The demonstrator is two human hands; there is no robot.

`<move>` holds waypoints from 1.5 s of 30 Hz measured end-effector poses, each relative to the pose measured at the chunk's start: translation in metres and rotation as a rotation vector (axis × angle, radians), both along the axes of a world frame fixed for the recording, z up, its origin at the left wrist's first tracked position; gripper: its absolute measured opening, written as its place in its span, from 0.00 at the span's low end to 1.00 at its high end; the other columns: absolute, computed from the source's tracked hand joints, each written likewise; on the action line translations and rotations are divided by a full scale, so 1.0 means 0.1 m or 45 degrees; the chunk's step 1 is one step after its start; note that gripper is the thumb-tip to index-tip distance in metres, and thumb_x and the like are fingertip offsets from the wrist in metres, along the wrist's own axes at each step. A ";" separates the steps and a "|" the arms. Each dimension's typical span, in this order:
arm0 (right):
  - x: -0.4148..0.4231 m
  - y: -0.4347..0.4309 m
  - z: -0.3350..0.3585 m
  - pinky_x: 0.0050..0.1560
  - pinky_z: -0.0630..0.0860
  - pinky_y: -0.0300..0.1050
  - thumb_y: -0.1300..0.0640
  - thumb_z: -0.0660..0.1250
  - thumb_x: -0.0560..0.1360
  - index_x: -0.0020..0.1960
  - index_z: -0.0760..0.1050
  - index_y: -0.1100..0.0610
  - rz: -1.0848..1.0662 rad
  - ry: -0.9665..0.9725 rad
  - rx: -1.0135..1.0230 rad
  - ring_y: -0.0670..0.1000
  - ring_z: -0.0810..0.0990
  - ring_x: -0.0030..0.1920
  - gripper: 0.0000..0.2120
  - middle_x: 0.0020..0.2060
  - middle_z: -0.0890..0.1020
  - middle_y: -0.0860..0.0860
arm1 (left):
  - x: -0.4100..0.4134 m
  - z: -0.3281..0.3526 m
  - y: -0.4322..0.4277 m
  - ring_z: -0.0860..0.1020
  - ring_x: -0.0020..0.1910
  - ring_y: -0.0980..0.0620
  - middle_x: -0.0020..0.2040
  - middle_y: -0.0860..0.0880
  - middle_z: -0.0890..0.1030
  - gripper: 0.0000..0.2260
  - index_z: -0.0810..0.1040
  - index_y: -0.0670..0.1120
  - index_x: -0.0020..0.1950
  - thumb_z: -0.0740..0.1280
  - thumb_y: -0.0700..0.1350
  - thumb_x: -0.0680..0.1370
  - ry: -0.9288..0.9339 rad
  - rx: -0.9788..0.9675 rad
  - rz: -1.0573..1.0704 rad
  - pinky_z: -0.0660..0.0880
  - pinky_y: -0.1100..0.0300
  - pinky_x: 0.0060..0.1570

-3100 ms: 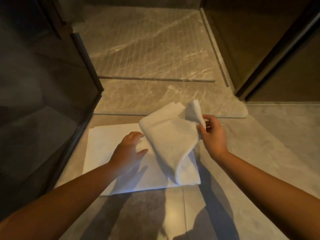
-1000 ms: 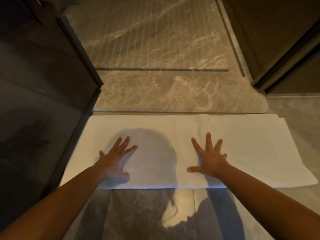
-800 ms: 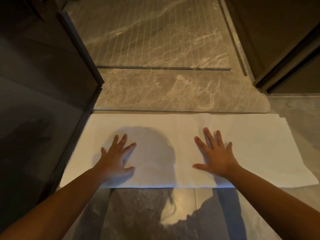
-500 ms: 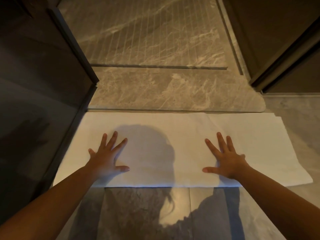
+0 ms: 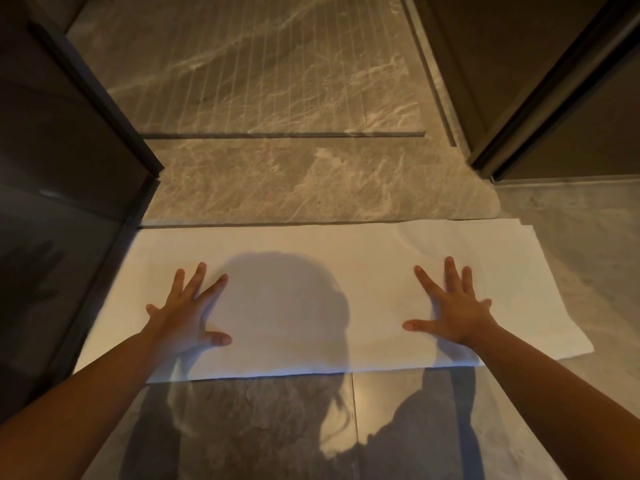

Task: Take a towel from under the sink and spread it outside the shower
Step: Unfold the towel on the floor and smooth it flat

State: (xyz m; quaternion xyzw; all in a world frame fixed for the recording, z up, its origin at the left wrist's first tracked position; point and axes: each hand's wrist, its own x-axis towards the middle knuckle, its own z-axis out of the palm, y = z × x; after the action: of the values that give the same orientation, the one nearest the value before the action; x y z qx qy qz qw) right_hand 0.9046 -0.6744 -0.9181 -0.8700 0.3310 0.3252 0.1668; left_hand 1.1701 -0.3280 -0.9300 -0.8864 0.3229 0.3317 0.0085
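Nearest lay the grey floor [image 5: 398,403], its tiles darkened by the person's shadow [image 5: 242,427]. Two bare forearms reached forward over it.

The left hand [image 5: 187,320] rested palm down on the towel [image 5: 311,244], fingers straight and spread wide, thumb pointing inward, gripping nothing. The right hand [image 5: 453,313] lay the same way: flat on the cloth, fingers splayed, thumb turned toward the other hand, holding nothing. The hands were well apart, the left toward the towel's left end and the right toward its right end, both close to the near edge. The shadow of a head fell on the cloth between them.

The white towel was spread flat on the floor as a long strip running left to right. Its far edge lay along the marble sill [image 5: 311,181] of the shower. Its left end sat just beside the foot of a dark glass panel [image 5: 52,220]. Its right end ran past the sill's rounded corner, where layered edges showed.

Beyond the sill was the shower floor [image 5: 259,74], marble cut with fine parallel grooves. A dark frame [image 5: 526,109] stood at the far right.
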 end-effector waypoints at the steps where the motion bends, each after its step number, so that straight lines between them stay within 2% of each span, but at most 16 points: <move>1: 0.01 -0.02 -0.01 0.64 0.50 0.78 0.22 0.58 0.56 0.60 0.22 0.34 -0.004 -0.013 0.010 0.61 0.28 0.71 0.52 0.71 0.26 0.52 | 0.01 0.00 -0.01 0.32 0.72 0.44 0.74 0.50 0.31 0.50 0.37 0.58 0.72 0.71 0.62 0.66 0.000 0.006 0.005 0.47 0.28 0.66; 9: 0.04 -0.09 -0.04 0.63 0.49 0.78 0.20 0.54 0.51 0.57 0.21 0.30 0.006 -0.043 0.029 0.61 0.27 0.70 0.51 0.70 0.24 0.50 | 0.02 0.05 -0.08 0.32 0.72 0.42 0.74 0.48 0.31 0.50 0.35 0.56 0.72 0.70 0.63 0.66 -0.027 0.114 -0.035 0.49 0.28 0.66; 12: -0.02 -0.08 -0.06 0.64 0.49 0.78 0.21 0.55 0.54 0.58 0.20 0.33 0.016 -0.053 0.028 0.60 0.27 0.71 0.51 0.70 0.25 0.51 | 0.02 0.07 -0.09 0.31 0.72 0.42 0.74 0.49 0.30 0.50 0.35 0.55 0.72 0.70 0.62 0.67 -0.022 0.124 -0.044 0.50 0.28 0.66; 15: -0.13 -0.11 -0.06 0.65 0.50 0.76 0.24 0.57 0.61 0.64 0.22 0.39 0.029 -0.052 -0.031 0.58 0.29 0.72 0.51 0.71 0.26 0.52 | 0.02 0.08 -0.10 0.31 0.72 0.43 0.74 0.49 0.30 0.50 0.35 0.56 0.72 0.70 0.62 0.67 -0.013 0.129 -0.029 0.50 0.29 0.66; 19: -0.26 -0.10 -0.06 0.69 0.46 0.71 0.26 0.46 0.67 0.68 0.25 0.45 0.152 -0.101 -0.217 0.60 0.30 0.72 0.44 0.69 0.25 0.52 | 0.00 0.05 -0.12 0.32 0.72 0.43 0.75 0.49 0.32 0.49 0.39 0.56 0.74 0.70 0.64 0.66 -0.023 0.097 0.025 0.48 0.32 0.68; 22: -0.26 0.01 -0.09 0.69 0.46 0.68 0.25 0.32 0.63 0.68 0.25 0.46 0.340 -0.148 -0.199 0.57 0.29 0.71 0.41 0.69 0.27 0.50 | -0.05 0.02 -0.24 0.32 0.73 0.44 0.76 0.46 0.35 0.49 0.41 0.50 0.74 0.65 0.68 0.66 -0.149 0.120 -0.063 0.46 0.36 0.70; 23: -0.23 0.05 -0.11 0.69 0.47 0.68 0.25 0.31 0.63 0.68 0.26 0.46 0.381 -0.159 -0.181 0.57 0.30 0.71 0.41 0.69 0.28 0.49 | -0.09 0.01 -0.31 0.33 0.73 0.44 0.76 0.46 0.36 0.48 0.42 0.50 0.75 0.64 0.69 0.66 -0.168 0.069 -0.097 0.46 0.36 0.69; 26: -0.08 0.08 -0.18 0.69 0.47 0.68 0.31 0.44 0.72 0.72 0.32 0.45 0.389 -0.223 -0.126 0.58 0.33 0.73 0.36 0.73 0.32 0.49 | -0.26 -0.01 -0.58 0.33 0.73 0.45 0.76 0.49 0.38 0.47 0.44 0.55 0.74 0.66 0.68 0.65 -0.123 -0.125 -0.177 0.47 0.32 0.67; 29: 0.08 0.03 -0.22 0.70 0.44 0.66 0.35 0.46 0.75 0.73 0.36 0.46 0.378 -0.324 -0.143 0.57 0.35 0.74 0.33 0.75 0.38 0.50 | -0.47 -0.05 -0.93 0.31 0.72 0.44 0.74 0.52 0.32 0.48 0.38 0.60 0.72 0.68 0.68 0.64 -0.071 -0.036 -0.311 0.50 0.29 0.65; 31: 0.18 0.03 -0.27 0.70 0.44 0.66 0.36 0.46 0.76 0.73 0.37 0.46 0.375 -0.382 -0.150 0.57 0.36 0.74 0.32 0.75 0.39 0.50 | -0.54 -0.09 -1.08 0.27 0.70 0.42 0.69 0.53 0.23 0.52 0.28 0.63 0.68 0.69 0.67 0.64 -0.030 0.049 -0.315 0.49 0.27 0.64; 33: 0.25 0.05 -0.33 0.70 0.44 0.67 0.36 0.46 0.76 0.73 0.36 0.45 0.406 -0.402 -0.153 0.56 0.35 0.74 0.32 0.75 0.38 0.49 | -0.55 -0.12 -1.14 0.24 0.68 0.42 0.64 0.53 0.19 0.55 0.20 0.65 0.59 0.70 0.67 0.63 -0.021 0.115 -0.301 0.49 0.25 0.62; 35: 0.26 0.04 -0.40 0.69 0.45 0.69 0.34 0.45 0.75 0.73 0.35 0.44 0.426 -0.414 -0.166 0.55 0.34 0.74 0.32 0.74 0.35 0.47 | -0.54 -0.11 -1.14 0.23 0.67 0.42 0.63 0.53 0.18 0.56 0.19 0.65 0.57 0.69 0.68 0.62 -0.022 0.171 -0.303 0.50 0.25 0.61; 39: 0.14 -0.25 -0.43 0.68 0.43 0.71 0.33 0.46 0.74 0.72 0.35 0.41 0.175 -0.461 -0.231 0.52 0.33 0.73 0.33 0.69 0.31 0.43 | -0.54 -0.11 -1.15 0.23 0.67 0.40 0.62 0.51 0.16 0.56 0.18 0.62 0.59 0.68 0.71 0.61 -0.023 0.238 -0.325 0.50 0.24 0.60; 45: -0.29 -0.62 -0.41 0.69 0.43 0.69 0.35 0.43 0.75 0.72 0.34 0.44 -0.255 -0.376 -0.388 0.54 0.35 0.74 0.32 0.75 0.36 0.48 | -0.52 -0.08 -1.21 0.22 0.66 0.38 0.59 0.51 0.15 0.57 0.17 0.60 0.57 0.67 0.70 0.61 0.002 0.343 -0.311 0.50 0.24 0.60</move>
State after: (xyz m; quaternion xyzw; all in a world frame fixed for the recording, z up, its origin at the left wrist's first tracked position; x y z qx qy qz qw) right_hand 0.8755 -0.7365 -0.9596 -0.8861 0.4328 0.1224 0.1114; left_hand 1.1180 -0.4491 -0.9377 -0.8311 0.3809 0.3691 0.1671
